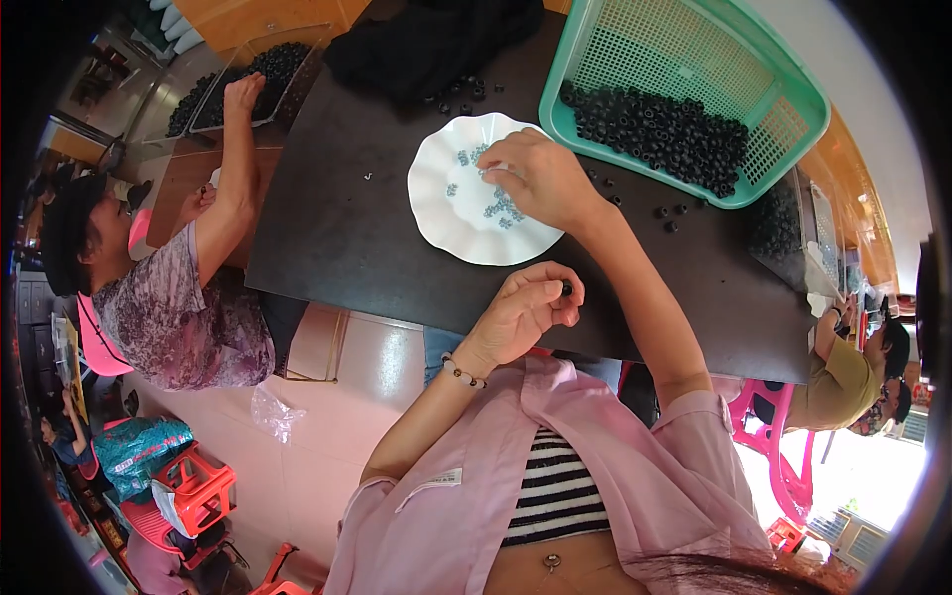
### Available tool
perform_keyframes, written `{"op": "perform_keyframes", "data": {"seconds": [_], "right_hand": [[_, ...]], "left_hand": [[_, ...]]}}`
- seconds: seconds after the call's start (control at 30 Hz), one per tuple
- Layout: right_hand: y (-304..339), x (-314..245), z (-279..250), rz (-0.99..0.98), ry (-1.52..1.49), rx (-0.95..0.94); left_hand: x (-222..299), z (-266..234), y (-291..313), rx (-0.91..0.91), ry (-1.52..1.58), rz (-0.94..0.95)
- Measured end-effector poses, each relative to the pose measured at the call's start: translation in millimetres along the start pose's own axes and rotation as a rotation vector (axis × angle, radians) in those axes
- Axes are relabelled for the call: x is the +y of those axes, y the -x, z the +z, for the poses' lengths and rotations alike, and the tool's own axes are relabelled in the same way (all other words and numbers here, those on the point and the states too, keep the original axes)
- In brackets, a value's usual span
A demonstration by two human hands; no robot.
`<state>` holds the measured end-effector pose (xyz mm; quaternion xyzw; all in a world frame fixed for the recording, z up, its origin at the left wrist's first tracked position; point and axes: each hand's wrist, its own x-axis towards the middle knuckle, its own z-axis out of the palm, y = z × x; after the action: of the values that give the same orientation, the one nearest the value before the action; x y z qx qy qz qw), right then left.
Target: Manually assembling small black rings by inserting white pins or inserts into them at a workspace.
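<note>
My left hand (521,309) is close to my chest at the near edge of the dark table (337,228); its fingertips pinch a small black ring (566,289). My right hand (540,178) reaches over a white wavy-rimmed plate (446,223), fingertips down among several small grey pieces (501,210) lying in it. I cannot tell whether those fingers hold a piece. Behind the plate stands a green mesh basket (783,89) with a heap of black rings (659,129). A few loose black rings (669,213) lie on the table beside my right wrist.
Black cloth (426,45) lies at the table's far edge. A person in a patterned top (178,307) at the left reaches into a clear tray of black rings (253,79). Another person (848,382) sits at the right. Red plastic stools (198,491) stand on the pink floor.
</note>
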<state>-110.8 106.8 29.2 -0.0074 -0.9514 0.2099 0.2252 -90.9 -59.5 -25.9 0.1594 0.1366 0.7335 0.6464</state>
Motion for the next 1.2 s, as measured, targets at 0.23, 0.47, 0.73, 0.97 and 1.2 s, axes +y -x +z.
{"op": "perform_keyframes", "data": {"seconds": [0.23,0.47,0.73,0.97,1.2], "right_hand": [[64.0,-25.4,-59.3,0.389,-0.571,0.161],[141.4,-26.9,-85.4,0.489,-0.792,0.354],[184.0,-23.7,-95.3,0.511,-0.708,0.434],[196.4,-22.7,-96.3,0.555,-0.621,0.435],[198.4,-17.0,-90.5,0.532,-0.572,0.465]], "left_hand": [[-5.1,9.6,0.5,0.119,-0.033,0.054],[-8.8,37.9,-31.0,0.324,-0.418,0.067],[-32.0,52.1,-59.4,0.269,-0.815,0.066],[-43.4,46.6,-65.5,0.255,-0.940,0.099],[-44.7,47.7,-65.6,0.262,-0.776,-0.020]]}}
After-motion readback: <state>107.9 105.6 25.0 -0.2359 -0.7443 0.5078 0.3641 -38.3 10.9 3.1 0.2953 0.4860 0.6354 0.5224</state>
